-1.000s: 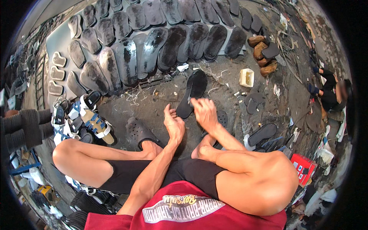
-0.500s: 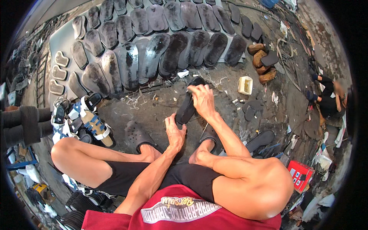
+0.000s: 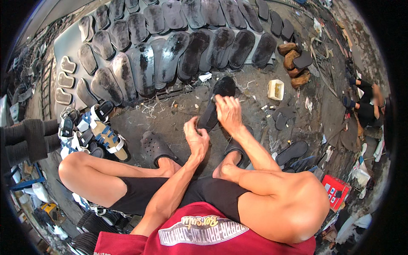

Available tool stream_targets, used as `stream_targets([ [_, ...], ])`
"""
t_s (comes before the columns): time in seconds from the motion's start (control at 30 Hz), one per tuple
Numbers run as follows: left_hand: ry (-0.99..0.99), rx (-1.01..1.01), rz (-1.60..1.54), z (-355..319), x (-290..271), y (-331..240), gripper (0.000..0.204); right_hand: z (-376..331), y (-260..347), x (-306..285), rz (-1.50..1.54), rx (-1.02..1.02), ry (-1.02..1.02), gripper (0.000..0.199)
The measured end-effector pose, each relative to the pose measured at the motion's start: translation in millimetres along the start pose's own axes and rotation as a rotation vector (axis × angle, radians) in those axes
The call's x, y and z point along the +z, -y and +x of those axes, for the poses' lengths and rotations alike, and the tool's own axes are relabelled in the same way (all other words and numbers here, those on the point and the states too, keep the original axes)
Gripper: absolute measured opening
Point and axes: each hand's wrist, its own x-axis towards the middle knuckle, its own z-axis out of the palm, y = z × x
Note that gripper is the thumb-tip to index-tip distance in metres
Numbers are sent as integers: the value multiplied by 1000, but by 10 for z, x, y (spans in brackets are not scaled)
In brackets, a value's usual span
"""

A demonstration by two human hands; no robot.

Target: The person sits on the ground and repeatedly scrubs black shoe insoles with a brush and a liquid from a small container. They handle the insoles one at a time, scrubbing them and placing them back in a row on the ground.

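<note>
A long black shoe sole stands tilted in front of me, its wide end far and its narrow end toward my left hand. My right hand is closed on its right edge, fingertips over the dark face. Beside the narrow end is my left hand, fingers curved and apart, holding nothing that shows; whether a fingertip still touches the sole I cannot tell. Past the hands, rows of dark soles, some shiny as if wet, lie on a pale board.
A white square tub with yellowish contents sits right of the sole, near brown shoe lasts. Strapped sandals pile up at left. A loose sole and a red box lie right. Another person sits far right.
My left hand has loosened from the sole's narrow end and its fingers have spread. The sole has turned, showing more of its wide dark face, while my right hand keeps hold.
</note>
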Motion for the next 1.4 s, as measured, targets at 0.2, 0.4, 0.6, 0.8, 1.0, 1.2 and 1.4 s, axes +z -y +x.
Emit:
stream_targets([
  [0.2,-407,-306,-207,460,-127,156,47,-624,643,-17,214,-146,83,25],
  [0.4,-209,-198,-48,309,-83,156,47,-34,-108,-937,876,801,-34,39],
  [0.6,278,45,311,70,97,-280,98,55,-709,-1553,1345,928,-281,50],
  [0.8,277,-28,201,215,116,-233,76,-263,-848,-1302,1368,1087,-288,40],
  [1.0,461,-801,-673,790,-543,-614,47,-226,-707,-1224,1539,1016,-289,28],
  [1.2,128,-730,-1173,2165,-1791,-834,27,-188,-630,-1276,1550,1044,-304,26],
  [1.4,-527,-487,-657,3465,-2851,-293,36,-116,-361,-1212,1570,1073,-190,25],
])
